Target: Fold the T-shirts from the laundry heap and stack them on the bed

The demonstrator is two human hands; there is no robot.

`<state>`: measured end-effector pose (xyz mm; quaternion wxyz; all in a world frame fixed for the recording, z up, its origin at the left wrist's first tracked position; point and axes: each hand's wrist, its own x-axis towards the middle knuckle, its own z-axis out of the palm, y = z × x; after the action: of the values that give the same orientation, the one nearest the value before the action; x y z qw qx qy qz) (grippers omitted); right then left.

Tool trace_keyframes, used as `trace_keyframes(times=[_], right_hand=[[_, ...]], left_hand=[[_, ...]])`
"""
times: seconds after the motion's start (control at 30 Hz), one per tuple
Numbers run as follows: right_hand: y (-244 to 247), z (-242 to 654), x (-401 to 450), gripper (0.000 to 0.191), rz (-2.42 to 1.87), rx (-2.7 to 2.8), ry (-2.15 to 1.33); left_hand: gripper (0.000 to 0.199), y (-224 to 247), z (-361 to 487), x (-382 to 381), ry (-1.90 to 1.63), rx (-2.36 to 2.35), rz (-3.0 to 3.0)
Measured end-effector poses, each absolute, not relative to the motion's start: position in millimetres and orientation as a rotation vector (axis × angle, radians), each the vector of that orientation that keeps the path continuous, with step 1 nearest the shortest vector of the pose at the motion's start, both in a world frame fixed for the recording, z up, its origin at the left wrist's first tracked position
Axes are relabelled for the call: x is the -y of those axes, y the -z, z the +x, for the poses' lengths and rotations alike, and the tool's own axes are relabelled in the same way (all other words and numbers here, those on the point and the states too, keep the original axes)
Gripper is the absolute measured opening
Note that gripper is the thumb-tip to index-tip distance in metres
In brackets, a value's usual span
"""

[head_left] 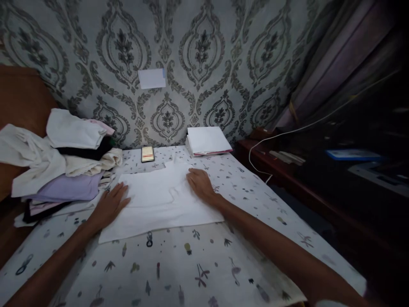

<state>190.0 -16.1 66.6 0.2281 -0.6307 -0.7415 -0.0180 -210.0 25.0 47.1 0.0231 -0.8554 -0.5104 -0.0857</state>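
Observation:
A white garment (pixel 150 192), apparently a shirt, lies partly folded on the patterned bed sheet (pixel 166 273), its lower edge towards me. Wrinkles run through its middle, and a narrower part sticks out at the far side. My left hand (pixel 110 202) rests on the garment's left edge, fingers stretched out and lying flat. On the right part of the cloth is my right hand (pixel 201 183), its fingers bent and pressed together at the fabric. The right fingertips are partly hidden beneath the hand.
Piled clothes (pixel 64 170) stand at the left, beside my left hand. A small card-like item (pixel 147 154) and a stack of white paper or books (pixel 209 140) lie near the wallpapered wall (pixel 204 51). At right, a white cable (pixel 287 134) crosses a dark table (pixel 265 162).

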Motion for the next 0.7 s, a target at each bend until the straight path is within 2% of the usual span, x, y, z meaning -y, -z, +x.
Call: trace_keyframes(times=[0.2,0.37,0.57,0.7], right_hand=[[-80,191,-95,0.025,-1.953,1.932,-0.096],[-76,183,-152,0.035,-2.077,1.858,-0.315],[-83,182,-162,0.031,-1.979,1.730,-0.466],[-104,192,-130,0.017,-1.747,1.646,-0.453]], left_hand=[[0.051,-67,-178,-86,0.185,1.666,-2.566],[0.039,-75,-170,-116,0.206,1.583,-2.592],[0.020,-85,-169,-128,0.301,1.684,-2.643],[0.017,-102,-173,-109,0.425,1.654,-2.672]])
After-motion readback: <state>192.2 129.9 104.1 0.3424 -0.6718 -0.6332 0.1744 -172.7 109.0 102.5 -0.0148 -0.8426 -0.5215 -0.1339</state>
